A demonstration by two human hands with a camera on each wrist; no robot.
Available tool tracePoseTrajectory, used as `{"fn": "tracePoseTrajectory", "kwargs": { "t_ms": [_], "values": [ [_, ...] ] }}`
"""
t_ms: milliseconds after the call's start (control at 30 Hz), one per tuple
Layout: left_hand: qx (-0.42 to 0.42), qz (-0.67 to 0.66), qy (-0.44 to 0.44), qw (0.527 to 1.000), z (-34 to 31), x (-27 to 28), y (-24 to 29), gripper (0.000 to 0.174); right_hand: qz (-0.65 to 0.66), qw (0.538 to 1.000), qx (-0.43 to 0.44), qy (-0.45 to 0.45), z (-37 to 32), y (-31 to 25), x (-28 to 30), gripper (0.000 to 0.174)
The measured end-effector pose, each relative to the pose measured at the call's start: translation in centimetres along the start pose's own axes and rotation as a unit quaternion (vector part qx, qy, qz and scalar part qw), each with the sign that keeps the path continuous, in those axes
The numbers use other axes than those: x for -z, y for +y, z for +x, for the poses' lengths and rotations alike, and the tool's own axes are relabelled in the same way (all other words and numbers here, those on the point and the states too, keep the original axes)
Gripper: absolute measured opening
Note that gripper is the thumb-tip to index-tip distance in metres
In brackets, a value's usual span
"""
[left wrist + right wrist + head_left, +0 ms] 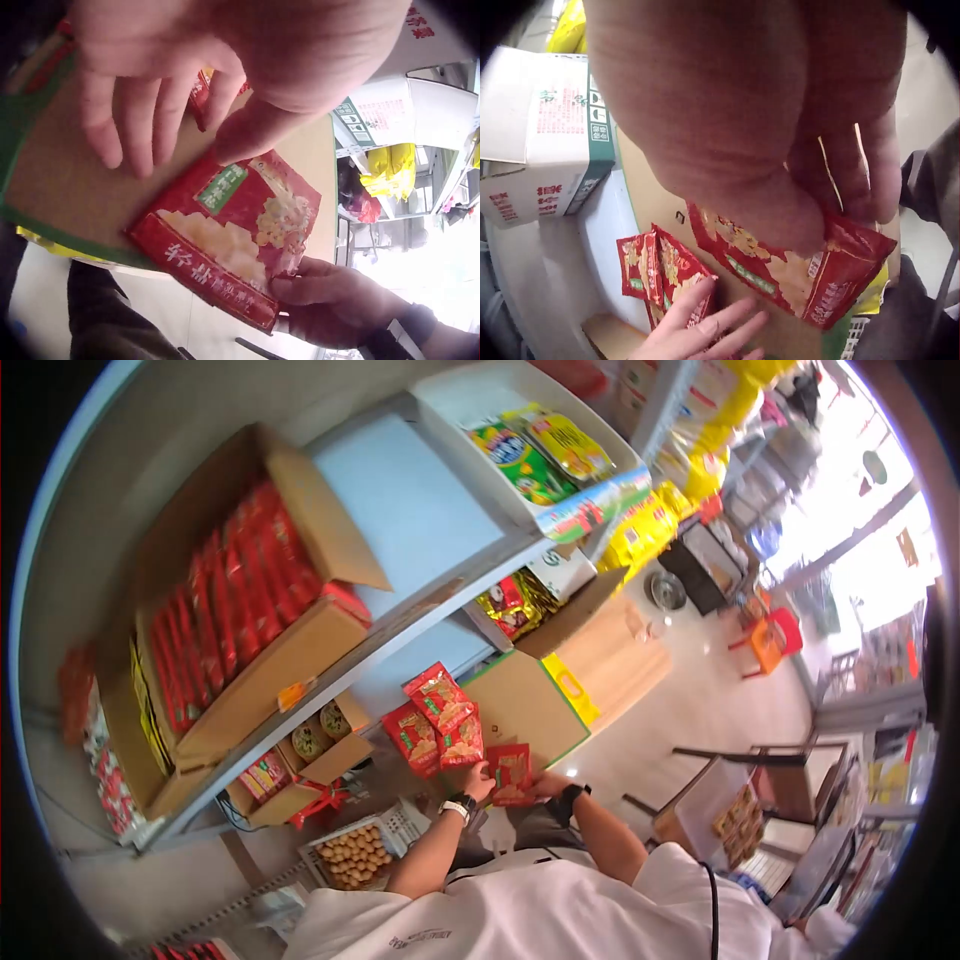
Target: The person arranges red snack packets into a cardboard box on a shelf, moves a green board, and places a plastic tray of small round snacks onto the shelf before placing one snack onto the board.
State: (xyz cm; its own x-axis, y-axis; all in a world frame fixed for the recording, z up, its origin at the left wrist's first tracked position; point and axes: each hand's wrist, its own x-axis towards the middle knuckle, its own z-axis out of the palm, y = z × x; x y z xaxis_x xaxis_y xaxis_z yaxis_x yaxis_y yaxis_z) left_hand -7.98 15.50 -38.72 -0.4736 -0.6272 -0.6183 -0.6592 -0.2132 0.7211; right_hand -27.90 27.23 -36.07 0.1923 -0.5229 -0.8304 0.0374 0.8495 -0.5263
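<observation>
Right hand (337,301) pinches the edge of a red packet (225,240); left hand (255,52), fingers apart, overlies green-edged cardboard (64,150).

The shelving unit (405,480) has pale blue shelves with a grey front edge and stands before a plain grey wall (150,450). The floor (735,705) is pale and glossy, reflects light, and supports a small orange seat (766,645) and dark-legged furniture (715,757). Strong white light fills the opening (830,480) at upper right, obscuring detail
</observation>
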Motion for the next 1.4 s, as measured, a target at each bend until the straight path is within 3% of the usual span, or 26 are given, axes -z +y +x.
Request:
{"fn": "tracePoseTrajectory", "kwargs": {
  "t_ms": [67,133,167,267,300,333,400,467,500,600,700,800,933,1000,1100,1200,1300,1400],
  "values": [
    [0.036,-0.007,-0.017,0.999,-0.8,0.1,1.4,0.055,-0.002,0.999,0.046,-0.02,-2.0,-1.5,-1.0,0.025],
    [0.019,-0.031,0.001,0.999,-0.6,-0.3,-0.3,0.055,0.006,0.998,0.052,-0.034,-2.3,-2.1,-2.1,0.025],
    [0.037,0.017,0.031,0.999,-0.9,-0.3,-0.6,0.049,-0.062,0.996,0.063,-0.026,-3.3,-3.1,-2.2,0.024],
    [0.006,-0.174,-0.136,0.975,0.9,-0.2,-4.4,0.044,-0.079,0.986,0.136,-0.055,-2.7,-3.4,-2.6,0.023],
    [0.124,-0.211,-0.137,0.96,-0.4,1.5,-2.4,0.022,-0.084,0.986,0.138,-0.038,-5.5,-6.7,-3.7,0.024],
    [0.156,-0.261,-0.115,0.946,-2.0,2.9,-1.5,0.021,-0.119,0.978,0.167,-0.042,-6.3,-8.5,-4.2,0.024],
    [0.056,-0.322,-0.065,0.943,-6.1,6.5,3.8,0.024,-0.185,0.956,0.221,-0.052,-7.1,-10.9,-4.9,0.025],
    [-0.085,-0.222,-0.013,0.971,-6.6,9.0,4.1,0.025,-0.202,0.941,0.265,-0.06,-6.7,-12.7,-5.1,0.025],
    [-0.137,-0.331,0.003,0.934,-7.8,10.4,5.8,0.029,-0.201,0.938,0.276,-0.052,-7.4,-13.9,-5.6,0.026],
    [-0.159,-0.3,0.004,0.94,-11.8,16.7,9.7,0.037,-0.171,0.931,0.321,-0.035,-10.9,-19.2,-8.7,0.028],
    [-0.27,-0.341,0.006,0.901,-16.1,21.3,14.6,0.031,-0.146,0.92,0.364,-0.003,-12.0,-22.0,-10.8,0.026],
    [-0.322,-0.315,0.071,0.89,-19.5,24.5,18.7,0.017,-0.135,0.887,0.439,0.045,-14.8,-25.2,-13.6,0.022],
    [-0.399,-0.244,0.122,0.875,-24.0,28.7,24.2,0.023,-0.164,0.843,0.504,0.093,-19.9,-31.1,-16.6,0.017],
    [-0.445,-0.184,0.119,0.868,-24.6,30.8,25.4,0.032,-0.118,0.777,0.605,0.125,-21.9,-34.2,-18.5,0.014],
    [-0.457,-0.08,0.154,0.872,-27.9,33.6,28.9,0.039,-0.089,0.76,0.634,0.108,-23.5,-38.3,-19.5,0.016],
    [-0.478,-0.003,0.206,0.854,-29.5,37.3,32.8,0.03,-0.127,0.697,0.687,0.16,-24.2,-43.0,-20.0,0.014],
    [-0.544,-0.06,0.228,0.805,-28.4,40.6,36.7,0.02,-0.183,0.619,0.722,0.249,-26.0,-48.3,-19.9,0.015],
    [-0.475,0.076,0.373,0.793,-24.9,45.5,38.2,0.017,-0.191,0.54,0.764,0.299,-25.7,-54.4,-20.0,0.017]
  ]
}}
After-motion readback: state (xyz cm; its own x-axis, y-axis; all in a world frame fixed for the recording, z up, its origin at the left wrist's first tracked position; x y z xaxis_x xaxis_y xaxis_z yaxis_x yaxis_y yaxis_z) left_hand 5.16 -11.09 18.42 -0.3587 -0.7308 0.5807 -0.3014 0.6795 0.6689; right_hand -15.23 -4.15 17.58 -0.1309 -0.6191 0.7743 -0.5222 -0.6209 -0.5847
